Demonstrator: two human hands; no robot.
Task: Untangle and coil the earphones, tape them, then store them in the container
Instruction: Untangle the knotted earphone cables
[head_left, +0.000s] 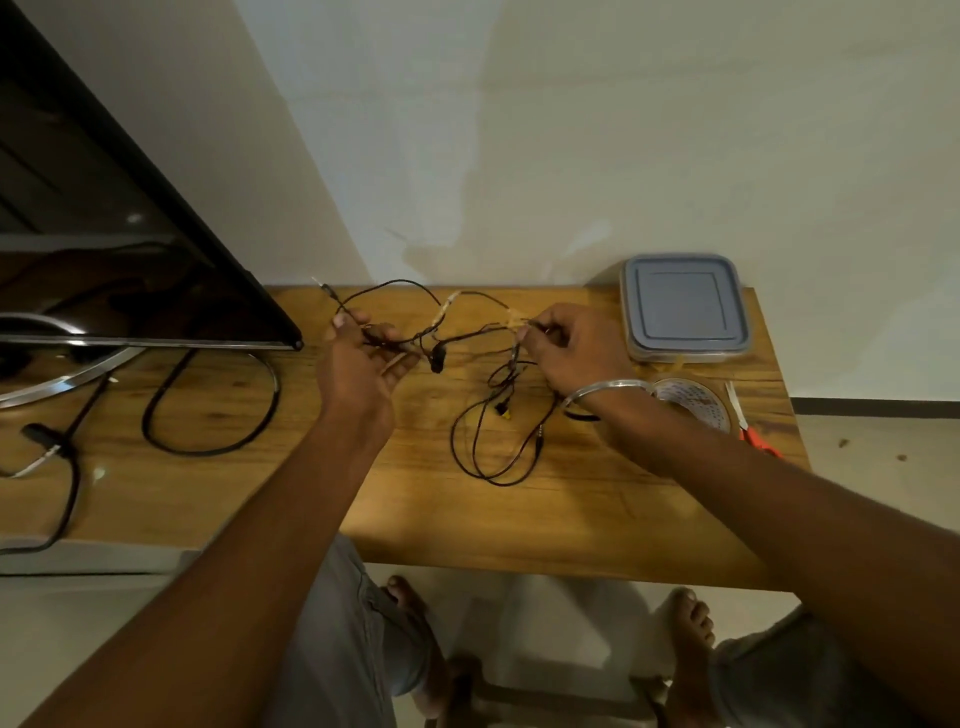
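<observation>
Hands at work, left hand and right hand each pinching tangled earphones over the surface's far edge; untangling unfinished, coiling, taping, storing ahead, container lidded at far right corner.

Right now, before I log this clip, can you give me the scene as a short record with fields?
stage: untangling; earphones knotted, not coiled or taped
left hand: grips one side of the tangle, lifted above the table
right hand: pinches the cable on the other side
container: lid on, far right corner
tape roll: beside the right wrist
scissors: right of the tape roll
</observation>
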